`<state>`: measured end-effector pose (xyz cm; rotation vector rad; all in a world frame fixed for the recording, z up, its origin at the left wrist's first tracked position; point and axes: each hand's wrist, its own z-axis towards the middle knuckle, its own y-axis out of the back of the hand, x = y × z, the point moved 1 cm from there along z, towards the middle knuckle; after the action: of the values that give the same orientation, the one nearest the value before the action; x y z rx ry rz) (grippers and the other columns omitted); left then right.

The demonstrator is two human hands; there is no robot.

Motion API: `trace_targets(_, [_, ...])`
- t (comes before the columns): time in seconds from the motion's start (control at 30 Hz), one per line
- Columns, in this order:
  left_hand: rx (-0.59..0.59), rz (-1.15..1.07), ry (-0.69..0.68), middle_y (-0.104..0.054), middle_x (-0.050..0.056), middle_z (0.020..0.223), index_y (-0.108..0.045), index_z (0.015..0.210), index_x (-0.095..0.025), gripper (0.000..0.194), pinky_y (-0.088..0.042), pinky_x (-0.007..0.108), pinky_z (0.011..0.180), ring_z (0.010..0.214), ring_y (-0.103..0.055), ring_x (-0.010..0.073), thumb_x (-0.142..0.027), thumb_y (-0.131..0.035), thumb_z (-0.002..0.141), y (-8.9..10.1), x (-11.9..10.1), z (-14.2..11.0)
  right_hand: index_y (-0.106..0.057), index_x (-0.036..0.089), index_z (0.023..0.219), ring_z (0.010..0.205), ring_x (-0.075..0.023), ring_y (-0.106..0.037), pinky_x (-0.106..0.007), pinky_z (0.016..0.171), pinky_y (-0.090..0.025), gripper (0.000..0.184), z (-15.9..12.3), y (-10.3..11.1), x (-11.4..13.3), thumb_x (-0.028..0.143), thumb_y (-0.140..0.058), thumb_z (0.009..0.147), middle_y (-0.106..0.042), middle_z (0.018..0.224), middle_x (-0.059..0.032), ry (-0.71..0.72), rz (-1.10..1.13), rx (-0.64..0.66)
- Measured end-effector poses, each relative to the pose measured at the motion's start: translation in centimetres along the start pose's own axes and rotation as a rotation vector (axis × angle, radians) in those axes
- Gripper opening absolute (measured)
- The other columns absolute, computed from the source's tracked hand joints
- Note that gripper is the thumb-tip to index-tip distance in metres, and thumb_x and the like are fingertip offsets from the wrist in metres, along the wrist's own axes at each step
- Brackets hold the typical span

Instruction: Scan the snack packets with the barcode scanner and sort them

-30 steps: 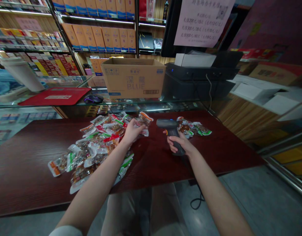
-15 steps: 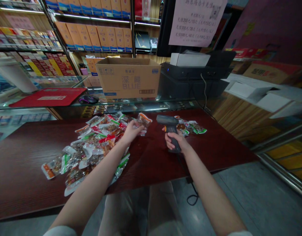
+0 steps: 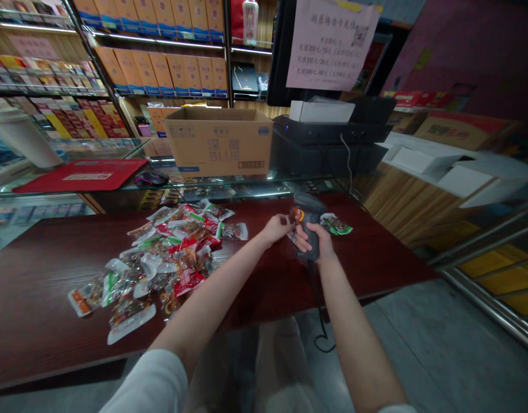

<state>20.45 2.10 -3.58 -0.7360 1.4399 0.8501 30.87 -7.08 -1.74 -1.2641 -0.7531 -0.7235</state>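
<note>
My right hand is wrapped round the grip of a black barcode scanner, whose cable hangs over the table's front edge. Just left of it, my left hand pinches a snack packet, which the scanner and fingers partly cover. A wide heap of clear snack packets with red, green and orange ends lies left of my left arm. Beyond the scanner, on the right, a smaller group of packets rests on the dark red table.
Behind the table stands a glass counter with an open cardboard box, a mouse, a red mat and a black machine. White boxes stand on the right. Stocked shelves line the back.
My left hand has moved right with a packet, from the heap's edge to the scanner. The scanner has shifted slightly right and turned, and now hides part of the smaller group.
</note>
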Motion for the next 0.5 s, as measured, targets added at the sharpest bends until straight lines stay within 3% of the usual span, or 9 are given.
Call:
trace_targets(0.07, [-0.027,0.145,-0.123,-0.071,0.009,0.095,-0.064,0.096,-0.012,0.031,-0.049,0.036,0.093,0.093,-0.068,0.0218,-0.01,-0.072,0.066,0.8,0.1,-0.5,-0.052,0.02,0.097,0.03,-0.0042,-0.026,-0.019,0.033,-0.028,0.025,0.1,0.0,-0.1,0.033,-0.058,0.077,-0.042,0.053,0.0092,-0.014,-0.008,-0.009])
trace_targets(0.17, [-0.134,0.465,-0.223,-0.064,0.019,0.12,-0.061,0.113,-0.012,0.05,-0.039,0.043,0.106,0.12,-0.057,0.0323,-0.01,-0.069,0.063,4.5,-0.7,-2.0,-0.053,0.02,0.093,0.031,-0.0048,-0.026,-0.021,0.033,-0.027,0.025,0.1,-0.3,-0.2,0.035,-0.061,0.075,-0.041,0.052,0.0089,-0.034,-0.041,-0.028])
trace_targets(0.27, [-0.152,0.887,-0.093,-0.058,0.022,0.128,-0.06,0.114,-0.014,0.046,-0.035,0.052,0.107,0.125,-0.052,0.0381,-0.013,-0.064,0.068,9.8,-1.7,-3.7,-0.053,0.02,0.094,0.031,-0.0051,-0.026,-0.022,0.033,-0.027,0.028,0.1,-0.5,-0.3,0.037,-0.062,0.074,-0.041,0.053,0.0088,-0.049,-0.086,-0.027])
trace_targets(0.37, [-0.066,1.153,0.123,-0.058,0.024,0.127,-0.062,0.11,-0.015,0.042,-0.036,0.058,0.102,0.124,-0.05,0.0438,-0.02,-0.066,0.069,14.4,-2.1,-4.9,-0.052,0.019,0.093,0.032,-0.0046,-0.029,-0.021,0.034,-0.027,0.027,0.1,-0.6,-0.6,0.037,-0.063,0.075,-0.043,0.054,0.0087,-0.089,-0.089,0.012])
trace_targets(0.5, [-0.025,1.204,0.195,-0.055,0.024,0.131,-0.065,0.106,-0.017,0.043,-0.034,0.062,0.101,0.126,-0.046,0.0474,-0.024,-0.073,0.064,16.9,-1.5,-5.7,-0.05,0.019,0.093,0.031,-0.0041,-0.031,-0.02,0.035,-0.029,0.025,0.1,-0.5,-1.1,0.035,-0.061,0.078,-0.045,0.055,0.0091,-0.14,-0.072,0.08])
